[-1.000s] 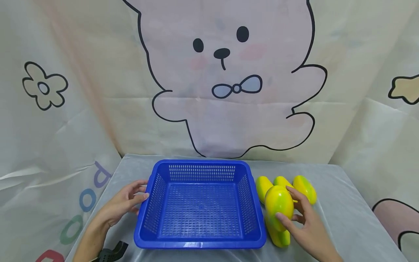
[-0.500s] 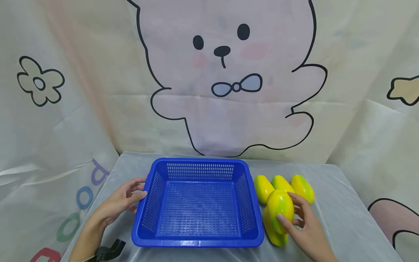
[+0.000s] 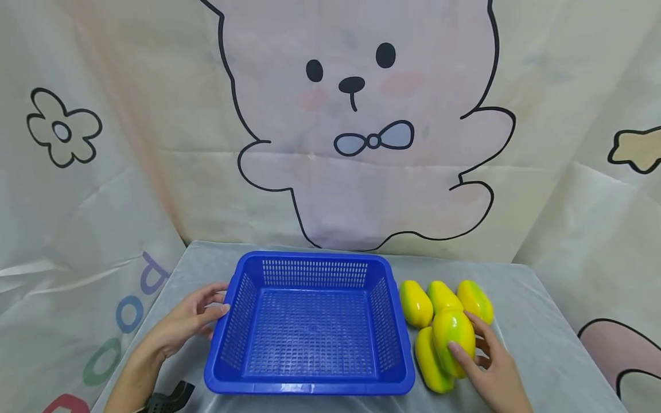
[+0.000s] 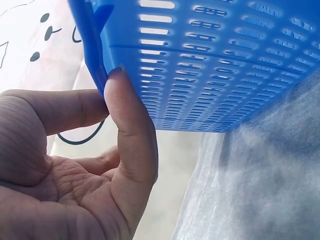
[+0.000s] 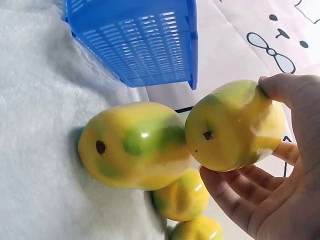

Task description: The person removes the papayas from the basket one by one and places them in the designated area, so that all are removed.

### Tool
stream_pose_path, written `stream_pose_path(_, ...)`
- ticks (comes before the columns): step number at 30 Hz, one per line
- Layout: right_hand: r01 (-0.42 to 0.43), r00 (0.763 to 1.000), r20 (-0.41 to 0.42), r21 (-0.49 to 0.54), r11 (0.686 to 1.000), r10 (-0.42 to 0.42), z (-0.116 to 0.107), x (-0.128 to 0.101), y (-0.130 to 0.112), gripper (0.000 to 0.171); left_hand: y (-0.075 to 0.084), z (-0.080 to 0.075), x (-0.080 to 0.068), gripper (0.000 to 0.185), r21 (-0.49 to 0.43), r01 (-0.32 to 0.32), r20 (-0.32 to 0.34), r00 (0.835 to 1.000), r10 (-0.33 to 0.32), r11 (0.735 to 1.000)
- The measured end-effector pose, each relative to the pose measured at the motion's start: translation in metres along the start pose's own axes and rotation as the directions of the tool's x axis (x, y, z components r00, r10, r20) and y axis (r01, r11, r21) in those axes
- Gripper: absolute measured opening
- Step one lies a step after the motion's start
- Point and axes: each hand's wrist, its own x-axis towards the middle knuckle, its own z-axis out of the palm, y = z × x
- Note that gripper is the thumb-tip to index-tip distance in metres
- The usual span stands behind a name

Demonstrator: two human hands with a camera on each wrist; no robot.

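A blue plastic basket [image 3: 310, 332] with slotted walls stands on the table. My left hand [image 3: 188, 321] pinches its left rim between thumb and fingers, as the left wrist view [image 4: 112, 145] shows up close. At the basket's right side, my right hand [image 3: 488, 358] grips a yellow-green mango [image 3: 454, 338], thumb on the near side and fingers round the far side. A second mango [image 3: 428, 361] lies beside and partly beneath the held one, overlapped by it in the head view. In the right wrist view, the held mango [image 5: 235, 127] is up off the cloth.
Behind the held mango lie three more mangoes, a left one [image 3: 416, 304], a middle one [image 3: 443, 296] and a right one [image 3: 475, 301]. Grey cloth [image 3: 542, 344] covers the table. A printed bear curtain [image 3: 361, 195] hangs right behind it.
My right hand has shifted the held mango slightly to the right and toward me, uncovering more of the mango beside it. The left hand keeps its hold on the basket rim.
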Motion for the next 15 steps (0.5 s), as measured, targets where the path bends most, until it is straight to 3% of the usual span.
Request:
stream_pose_path(7, -0.048, 0.999, 0.026, -0.025, 0.999, 0.048, -0.006, 0.008, 0.005, 0.085, 0.0, 0.0, 0.0, 0.074, 0.002, 0.014, -0.016, 1.0, -0.014, 1.0)
stream_pose_path(15, -0.127, 0.986, 0.109, 0.002, 0.992, 0.126, -0.011, 0.016, 0.02, 0.092, 0.0, 0.0, 0.0, 0.075, 0.002, 0.014, -0.014, 1.0, -0.014, 1.0)
